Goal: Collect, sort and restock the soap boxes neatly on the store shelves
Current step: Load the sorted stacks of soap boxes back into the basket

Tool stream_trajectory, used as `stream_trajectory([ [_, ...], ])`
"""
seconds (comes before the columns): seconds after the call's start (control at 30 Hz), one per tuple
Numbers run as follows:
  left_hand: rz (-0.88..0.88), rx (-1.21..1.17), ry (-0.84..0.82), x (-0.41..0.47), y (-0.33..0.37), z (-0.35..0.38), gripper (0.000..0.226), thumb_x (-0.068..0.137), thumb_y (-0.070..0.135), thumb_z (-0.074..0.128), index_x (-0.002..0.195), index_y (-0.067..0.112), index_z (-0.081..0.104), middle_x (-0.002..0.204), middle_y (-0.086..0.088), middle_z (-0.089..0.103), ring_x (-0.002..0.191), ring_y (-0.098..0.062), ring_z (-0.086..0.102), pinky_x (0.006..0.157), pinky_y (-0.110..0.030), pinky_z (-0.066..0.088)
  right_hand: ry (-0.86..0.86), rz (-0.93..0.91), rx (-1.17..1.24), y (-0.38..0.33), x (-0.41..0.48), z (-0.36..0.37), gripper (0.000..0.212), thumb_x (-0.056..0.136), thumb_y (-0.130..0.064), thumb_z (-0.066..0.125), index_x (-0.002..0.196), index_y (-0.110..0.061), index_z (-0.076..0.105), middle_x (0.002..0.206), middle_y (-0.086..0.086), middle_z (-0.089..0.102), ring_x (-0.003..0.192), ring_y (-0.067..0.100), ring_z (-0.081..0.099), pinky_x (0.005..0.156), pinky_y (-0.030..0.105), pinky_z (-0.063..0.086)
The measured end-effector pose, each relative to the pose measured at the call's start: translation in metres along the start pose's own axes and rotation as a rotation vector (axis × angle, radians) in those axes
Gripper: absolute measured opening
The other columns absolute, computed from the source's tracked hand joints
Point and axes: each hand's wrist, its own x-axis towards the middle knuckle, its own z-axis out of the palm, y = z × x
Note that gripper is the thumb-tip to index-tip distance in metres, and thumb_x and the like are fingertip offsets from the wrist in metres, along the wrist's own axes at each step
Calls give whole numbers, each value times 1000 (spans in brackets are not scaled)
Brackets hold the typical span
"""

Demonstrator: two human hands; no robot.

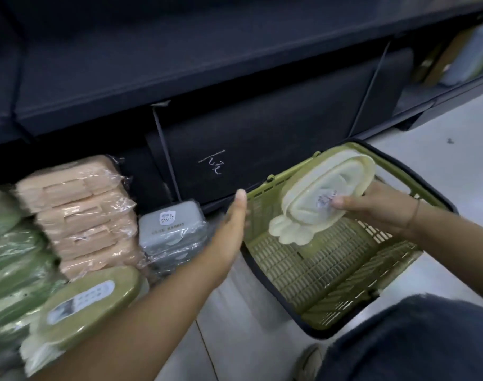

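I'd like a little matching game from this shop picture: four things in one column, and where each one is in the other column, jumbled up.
Things
1. cream soap box
2. grey soap boxes
3. peach soap boxes
4. basket

Places
A. stacked between the green stacks and the grey ones
B. on the right, beneath the held box
C. gripped in the right hand
D. just left of the open left hand

Pairs: 1-C, 2-D, 3-A, 4-B
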Motion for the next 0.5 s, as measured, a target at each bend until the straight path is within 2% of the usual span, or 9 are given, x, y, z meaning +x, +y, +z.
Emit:
stream_trajectory([
  [0.07,-171,-302,-164,-30,19,-23,90,71,78,36,137,19,48,142,-6,53,121,-22,57,100,-40,48,-70,-102,-69,-39,-13,31,34,71,-7,81,103,-8,73,106,7,73,100,20,69,80,25,55],
  [0.1,-245,-395,-265,-48,27,-35,91,71,77,40,135,13,52,136,-12,58,116,-29,62,94,-43,54,-112,-147,-103,-56,-18,48,34,65,-12,86,98,-11,76,103,5,74,97,18,70,80,24,55],
  [0.17,-328,-521,-382,-83,36,-63,91,74,75,44,131,5,58,128,-20,63,104,-33,68,84,-40,58,-193,-231,-154,-87,-25,91,52,51,-35,94,98,-23,77,102,0,74,97,15,69,81,25,55],
  [0.2,-327,-563,-403,-101,38,-77,89,75,73,49,127,2,62,125,-23,63,95,-32,70,78,-37,60,-247,-269,-181,-98,-26,114,57,51,-37,93,103,-28,74,106,2,73,100,18,68,83,29,56],
  [0.27,-288,-648,-425,-136,40,-105,76,69,61,75,115,1,70,113,-24,66,78,-30,70,65,-32,60,-324,-315,-275,-112,-24,157,68,55,-28,92,115,-20,61,120,18,62,110,33,62,89,44,55],
  [0.3,-264,-699,-404,-152,38,-118,71,58,48,88,110,2,72,105,-23,67,73,-30,69,60,-31,59,-353,-318,-299,-116,-22,177,66,59,-22,89,116,-17,57,124,20,58,113,37,59,91,47,54],
  [0.37,-192,-764,-294,-179,29,-143,75,42,30,99,108,3,73,100,-21,68,70,-31,69,53,-32,59,-427,-304,-349,-117,-15,213,52,67,-17,81,113,-29,60,126,10,60,115,28,61,92,43,53],
  [0.43,-122,-773,-126,-200,20,-166,71,52,29,94,113,3,71,105,-19,69,75,-30,71,52,-34,60,-459,-287,-428,-115,-8,245,55,73,-14,75,112,-50,60,125,-5,63,114,15,62,95,37,52],
  [0.5,-57,-750,50,-217,12,-186,56,69,30,76,119,6,67,105,-15,71,77,-26,72,53,-34,60,-444,-189,-291,-107,-5,269,69,76,-1,64,125,-47,50,124,-8,64,110,9,64,89,28,54],
])
